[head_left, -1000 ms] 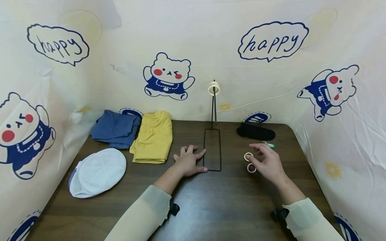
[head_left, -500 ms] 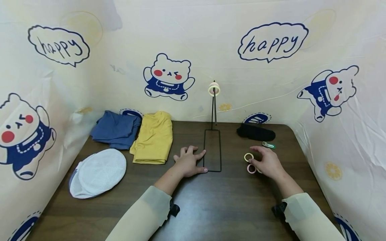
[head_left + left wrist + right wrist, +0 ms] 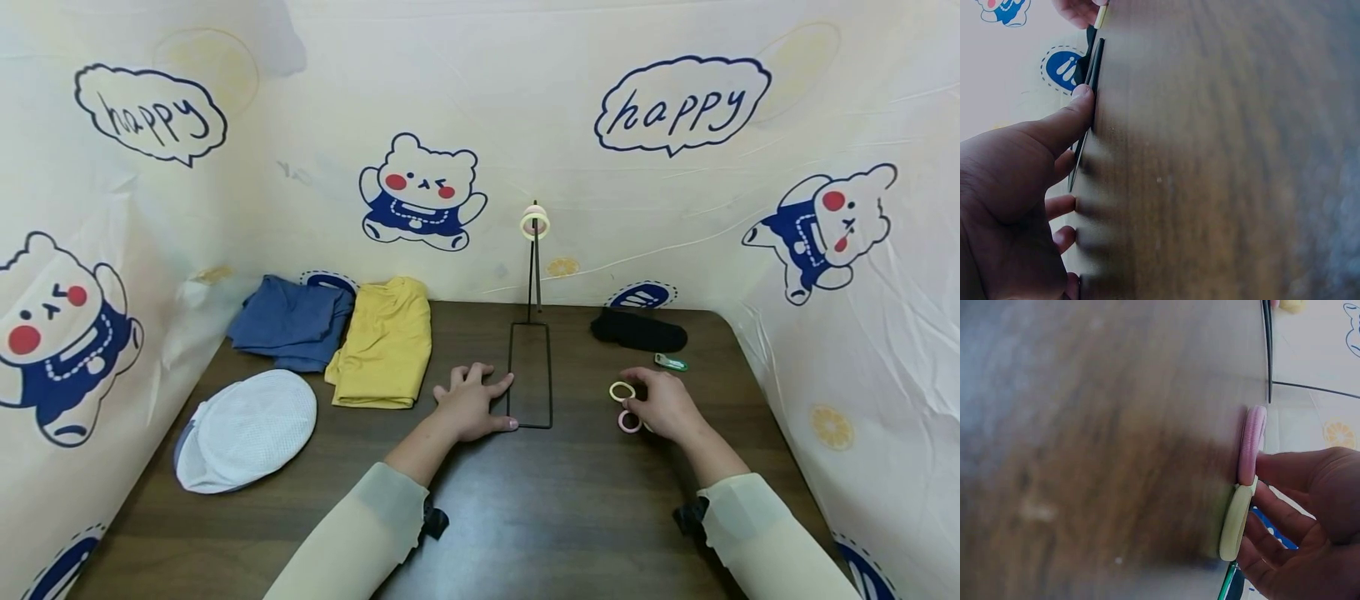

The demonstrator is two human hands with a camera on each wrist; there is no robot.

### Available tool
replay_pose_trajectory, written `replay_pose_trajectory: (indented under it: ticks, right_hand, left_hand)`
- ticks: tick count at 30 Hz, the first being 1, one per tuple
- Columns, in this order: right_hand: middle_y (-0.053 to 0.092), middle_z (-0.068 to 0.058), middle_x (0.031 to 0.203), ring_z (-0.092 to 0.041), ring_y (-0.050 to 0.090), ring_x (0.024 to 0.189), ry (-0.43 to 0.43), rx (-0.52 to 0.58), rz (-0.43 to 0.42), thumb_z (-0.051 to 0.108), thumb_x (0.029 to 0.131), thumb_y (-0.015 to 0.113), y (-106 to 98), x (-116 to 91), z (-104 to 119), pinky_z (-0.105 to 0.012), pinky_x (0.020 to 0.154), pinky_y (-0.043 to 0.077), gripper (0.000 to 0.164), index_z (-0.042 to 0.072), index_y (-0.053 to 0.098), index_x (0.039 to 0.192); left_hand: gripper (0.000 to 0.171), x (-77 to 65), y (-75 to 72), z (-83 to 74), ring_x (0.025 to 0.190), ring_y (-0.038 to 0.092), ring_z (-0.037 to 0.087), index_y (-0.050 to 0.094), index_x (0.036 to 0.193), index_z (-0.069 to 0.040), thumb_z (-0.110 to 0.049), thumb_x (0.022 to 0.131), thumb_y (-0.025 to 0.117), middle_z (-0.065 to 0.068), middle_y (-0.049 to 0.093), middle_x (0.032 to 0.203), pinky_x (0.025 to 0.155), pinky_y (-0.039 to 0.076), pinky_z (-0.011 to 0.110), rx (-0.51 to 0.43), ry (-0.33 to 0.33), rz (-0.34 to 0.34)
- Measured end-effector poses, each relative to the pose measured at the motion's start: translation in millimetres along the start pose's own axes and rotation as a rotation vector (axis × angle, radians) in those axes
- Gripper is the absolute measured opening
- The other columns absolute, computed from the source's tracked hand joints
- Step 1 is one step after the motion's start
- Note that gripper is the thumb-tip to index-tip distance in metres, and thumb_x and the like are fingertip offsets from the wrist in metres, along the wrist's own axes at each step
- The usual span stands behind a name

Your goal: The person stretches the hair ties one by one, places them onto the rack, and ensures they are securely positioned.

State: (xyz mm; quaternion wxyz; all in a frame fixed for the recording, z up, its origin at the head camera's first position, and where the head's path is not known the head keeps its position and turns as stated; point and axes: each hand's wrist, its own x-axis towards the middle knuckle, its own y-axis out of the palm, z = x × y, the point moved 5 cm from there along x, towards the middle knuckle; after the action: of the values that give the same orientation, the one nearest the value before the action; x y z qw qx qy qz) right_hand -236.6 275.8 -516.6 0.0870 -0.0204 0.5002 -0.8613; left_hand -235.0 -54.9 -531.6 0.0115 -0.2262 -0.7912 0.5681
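My left hand [image 3: 468, 406] rests with spread fingers beside the rectangular base of a black wire stand [image 3: 551, 375]; thumb and index finger touch its near left side. Pale yellow and pink rings [image 3: 535, 210] hang on the stand's upper arm. To the right, my right hand [image 3: 667, 408] has thumb and index finger at the edge of a yellow hair tie [image 3: 613, 393], pinching it. A ribbed pink hair tie [image 3: 1250, 444] lies beside the thumb. Another pale yellow hair tie [image 3: 1229, 531] shows nearer in the right wrist view, mostly hidden under the hand in the head view.
Behind the right hand lie a green clip-like item [image 3: 671, 362] and a black elongated cloth item [image 3: 637, 329]. On the left are folded blue cloth [image 3: 288, 321], folded yellow cloth [image 3: 382, 342] and a white cap [image 3: 247, 429]. A printed curtain [image 3: 300, 167] borders the wooden table [image 3: 540, 517].
My right hand has drawn in slightly lower and its thumb and fingers have closed in on the yellow hair tie. The left hand stays in place on the stand's base.
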Motion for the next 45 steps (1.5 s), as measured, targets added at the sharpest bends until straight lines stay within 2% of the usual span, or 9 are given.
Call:
replay_pose_trajectory:
  ticks: [11, 19, 25, 31, 38, 45]
  right_hand:
    - [0.075, -0.012, 0.108, -0.034, 0.067, 0.104, 0.004, -0.009, -0.021, 0.006, 0.093, 0.073, -3, 3, 1, -0.055, 0.092, 0.049, 0.023, 0.005, 0.074, 0.116]
    - [0.075, -0.006, 0.103, -0.027, 0.067, 0.097, 0.01, 0.013, -0.039, 0.009, 0.095, 0.072, -7, 0, 4, -0.052, 0.087, 0.051, 0.019, 0.009, 0.076, 0.114]
    - [0.076, -0.007, 0.103, -0.023, 0.068, 0.091, -0.046, 0.021, -0.09, 0.007, 0.096, 0.072, -13, -2, 16, -0.049, 0.083, 0.054, 0.018, 0.008, 0.077, 0.113]
    - [0.075, -0.01, 0.108, -0.027, 0.069, 0.095, -0.101, 0.016, -0.148, 0.009, 0.097, 0.073, -18, -5, 31, -0.051, 0.084, 0.054, 0.016, 0.009, 0.078, 0.112]
    - [0.076, -0.007, 0.106, -0.024, 0.069, 0.092, -0.19, 0.042, -0.235, 0.01, 0.096, 0.075, -28, -6, 58, -0.047, 0.081, 0.054, 0.014, 0.01, 0.079, 0.109]
    - [0.075, -0.004, 0.105, -0.02, 0.071, 0.091, -0.269, 0.08, -0.285, 0.008, 0.095, 0.077, -37, -7, 84, -0.043, 0.078, 0.058, 0.013, 0.009, 0.079, 0.108]
  left_hand:
    - [0.087, 1.9, 1.0, 1.3, 0.147, 0.017, 0.041, 0.032, 0.162, -0.043, -0.068, 0.088, 0.07, 0.003, 0.024, 0.167, 0.098, 0.027, 0.068, -0.01, 0.006, -0.007]
    - [0.087, 0.2, -1.3, -0.1, 0.147, 0.018, 0.041, 0.032, 0.162, -0.043, -0.068, 0.088, 0.07, 0.003, 0.024, 0.167, 0.098, 0.027, 0.067, -0.011, -0.001, 0.0]
    - [0.086, 1.1, -1.8, 0.8, 0.147, 0.018, 0.041, 0.032, 0.162, -0.043, -0.068, 0.088, 0.07, 0.002, 0.024, 0.167, 0.097, 0.028, 0.067, -0.008, -0.004, 0.001]
    - [0.087, 1.3, -1.2, 1.1, 0.147, 0.017, 0.041, 0.032, 0.162, -0.043, -0.068, 0.088, 0.07, 0.002, 0.024, 0.167, 0.097, 0.028, 0.067, -0.004, -0.006, 0.006]
    - [0.087, 0.3, -0.4, 0.6, 0.147, 0.018, 0.041, 0.032, 0.161, -0.043, -0.068, 0.087, 0.07, 0.003, 0.025, 0.166, 0.097, 0.028, 0.067, -0.006, -0.007, 0.003]
    - [0.087, 0.9, 1.7, 1.3, 0.146, 0.019, 0.041, 0.032, 0.161, -0.043, -0.069, 0.087, 0.07, 0.003, 0.025, 0.167, 0.097, 0.028, 0.067, -0.001, -0.006, -0.004]
